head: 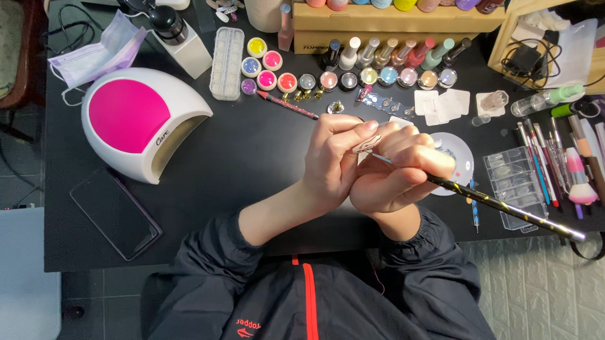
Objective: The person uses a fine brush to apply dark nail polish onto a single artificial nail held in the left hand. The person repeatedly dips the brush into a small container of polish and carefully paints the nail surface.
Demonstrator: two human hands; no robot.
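- A small artificial nail tip (pixel 367 145), pale with dark markings, was pinched between the thumb and fingers of the left hand (pixel 339 158), above the middle of the black tabletop (pixel 248 145).
- A long thin brush (pixel 498 205) with a dark, gold-flecked handle was gripped in the closed right hand (pixel 400 170); its fine end was laid against the nail tip, and its handle ran out to the lower right.
- The two hands were pressed together, touching.
- A round white palette dish (pixel 464 159) was seen just behind the right hand, partly hidden by it.
- A white curing lamp (pixel 140 122) with a pink top was set well to the left, and a dark phone (pixel 115 213) lay near it, at the tabletop's front edge.
- Small pots of coloured glitter (pixel 267 79) and a row of polish bottles (pixel 392 53) were ranged along the back.
- Brushes and tools (pixel 557 158) were laid out at the right, beside a clear box of nail tips (pixel 514 183).
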